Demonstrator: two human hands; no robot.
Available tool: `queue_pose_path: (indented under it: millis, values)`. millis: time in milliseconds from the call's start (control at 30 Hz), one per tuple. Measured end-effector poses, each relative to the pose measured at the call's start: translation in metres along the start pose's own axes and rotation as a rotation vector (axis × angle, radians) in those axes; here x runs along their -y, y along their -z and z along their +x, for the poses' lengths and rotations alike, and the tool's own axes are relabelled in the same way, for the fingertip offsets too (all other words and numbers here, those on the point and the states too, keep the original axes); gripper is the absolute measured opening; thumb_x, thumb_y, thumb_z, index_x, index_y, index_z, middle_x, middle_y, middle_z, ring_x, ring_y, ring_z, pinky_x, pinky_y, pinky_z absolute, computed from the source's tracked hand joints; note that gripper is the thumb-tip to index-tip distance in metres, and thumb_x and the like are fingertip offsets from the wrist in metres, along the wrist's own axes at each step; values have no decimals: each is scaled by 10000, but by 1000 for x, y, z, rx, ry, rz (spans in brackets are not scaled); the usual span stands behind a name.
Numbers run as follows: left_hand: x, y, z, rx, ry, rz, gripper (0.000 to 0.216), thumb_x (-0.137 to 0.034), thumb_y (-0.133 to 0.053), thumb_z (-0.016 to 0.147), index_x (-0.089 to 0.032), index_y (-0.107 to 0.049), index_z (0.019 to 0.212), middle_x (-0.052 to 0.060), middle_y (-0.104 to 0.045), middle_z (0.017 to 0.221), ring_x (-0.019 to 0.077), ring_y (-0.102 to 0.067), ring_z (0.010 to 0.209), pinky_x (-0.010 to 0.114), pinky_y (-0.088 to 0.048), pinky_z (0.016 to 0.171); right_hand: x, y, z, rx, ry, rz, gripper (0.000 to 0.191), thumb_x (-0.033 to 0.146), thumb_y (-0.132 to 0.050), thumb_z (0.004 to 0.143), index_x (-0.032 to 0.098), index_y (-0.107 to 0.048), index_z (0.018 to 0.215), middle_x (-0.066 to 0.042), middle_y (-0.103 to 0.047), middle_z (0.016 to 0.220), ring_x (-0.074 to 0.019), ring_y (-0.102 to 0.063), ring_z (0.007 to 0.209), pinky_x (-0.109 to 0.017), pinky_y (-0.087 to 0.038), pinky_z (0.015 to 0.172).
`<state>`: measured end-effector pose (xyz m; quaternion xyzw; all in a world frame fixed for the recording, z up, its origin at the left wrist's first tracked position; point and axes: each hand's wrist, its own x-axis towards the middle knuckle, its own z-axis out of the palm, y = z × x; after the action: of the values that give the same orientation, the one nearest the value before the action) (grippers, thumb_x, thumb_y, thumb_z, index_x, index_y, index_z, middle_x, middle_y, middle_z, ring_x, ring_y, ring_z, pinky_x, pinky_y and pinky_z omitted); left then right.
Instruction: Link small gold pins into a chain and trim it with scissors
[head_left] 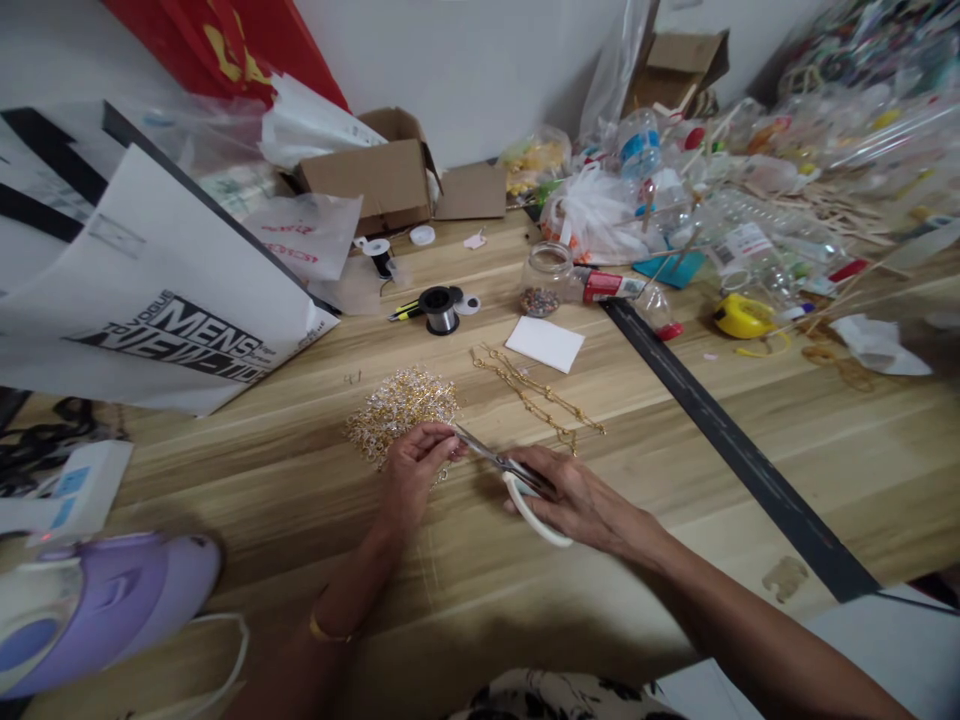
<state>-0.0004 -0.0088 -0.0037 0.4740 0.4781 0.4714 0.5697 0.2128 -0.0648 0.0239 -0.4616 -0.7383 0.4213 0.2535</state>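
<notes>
My right hand [581, 500] grips white-handled scissors [517, 480], blades pointing left toward my left hand. My left hand [412, 465] is closed in a pinch at the scissor tips, holding something small that I cannot make out, at the near edge of a heap of gold and pearl-like beaded pieces [401, 410]. Loose gold chains [536, 395] lie on the wooden table [675, 450] just beyond my right hand.
A white card [544, 343], a wire spool [440, 307], a bead jar [545, 280] and a yellow tape measure [742, 317] lie further back. A white shopping bag [157, 290] and cardboard box [375, 175] stand left; clutter fills the right rear. A purple device [97, 610] sits near left.
</notes>
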Motion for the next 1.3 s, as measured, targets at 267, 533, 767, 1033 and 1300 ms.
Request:
queue_pose_path:
  millis: [267,533,767,1033,1300]
  values:
    - [-1,-1,-1,28,20,-11,161,-235,-736,675,-153,-646,780,11,-723,710,136,-672,626,240,-531,628,-2,-1,-1,3,23,25,214,326,-550,891,165,-563,1031,-55,-615,919,-160,-571,788,-280,-454,714]
    - [2,0,-1,42,35,-7,163,-242,-731,677,-151,-647,782,20,-725,712,148,-676,637,248,-528,620,-5,-3,-2,15,47,7,195,310,-526,906,176,-554,1044,-74,-615,954,-176,-590,830,-289,-472,737]
    - [1,0,-1,58,43,17,163,-252,-732,677,-150,-647,772,24,-724,707,147,-671,635,242,-516,612,-1,-2,-5,24,42,-16,208,304,-489,930,188,-531,1098,-70,-606,949,-170,-585,822,-272,-469,718]
    - [-9,9,4,-35,31,16,248,-277,-708,707,-136,-645,901,70,-743,843,132,-655,639,258,-520,641,4,21,-10,8,-26,-157,235,321,-483,929,187,-569,1102,-91,-621,1009,-187,-603,870,-301,-481,774]
    - [-29,18,7,-6,-58,89,244,-264,-719,684,-138,-654,883,65,-744,844,107,-628,582,232,-515,589,8,13,-19,202,68,-329,315,202,-536,880,231,-535,1194,-75,-610,1106,-190,-614,937,-297,-482,801]
